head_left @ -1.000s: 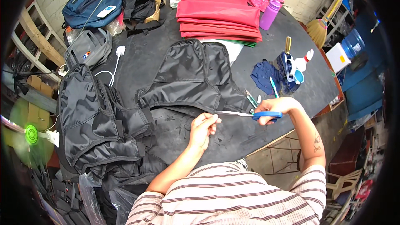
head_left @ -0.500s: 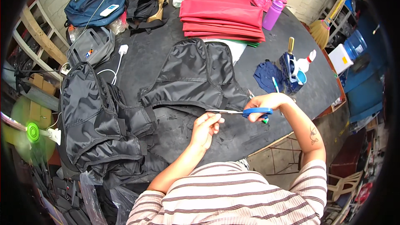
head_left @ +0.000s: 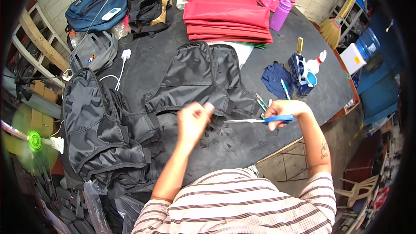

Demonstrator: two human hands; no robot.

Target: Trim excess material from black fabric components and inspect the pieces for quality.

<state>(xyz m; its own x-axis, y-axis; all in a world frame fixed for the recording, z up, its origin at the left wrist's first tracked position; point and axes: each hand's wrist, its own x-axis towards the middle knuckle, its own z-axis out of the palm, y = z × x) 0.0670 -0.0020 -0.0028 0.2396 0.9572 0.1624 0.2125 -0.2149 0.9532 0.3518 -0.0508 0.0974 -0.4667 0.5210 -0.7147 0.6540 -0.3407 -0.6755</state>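
My right hand point(head_left: 279, 112) is closed round the blue-handled scissors point(head_left: 245, 121), whose blades point left over the table, a little apart from the cloth. My left hand point(head_left: 193, 121), blurred, is raised over the lower edge of a black fabric piece point(head_left: 186, 97), its fingers curled in. Whatever it pinches, if anything, does not show. The black piece looks like a sewn bag or vest part with two upright panels and bound edges, lying flat in front of me. Dark scraps point(head_left: 225, 141) are scattered just below it.
Similar black pieces point(head_left: 86, 104) are piled at the left. Folded red fabric point(head_left: 227, 13) lies at the back beside a purple bottle point(head_left: 281, 15). Right of the black piece are a dark blue cloth point(head_left: 275, 80), a tool holder point(head_left: 299, 71) and a small green-handled tool point(head_left: 261, 102).
My left hand has moved left and up, away from the scissors' tips, onto the black piece's lower edge. My right hand has shifted slightly right with the scissors.
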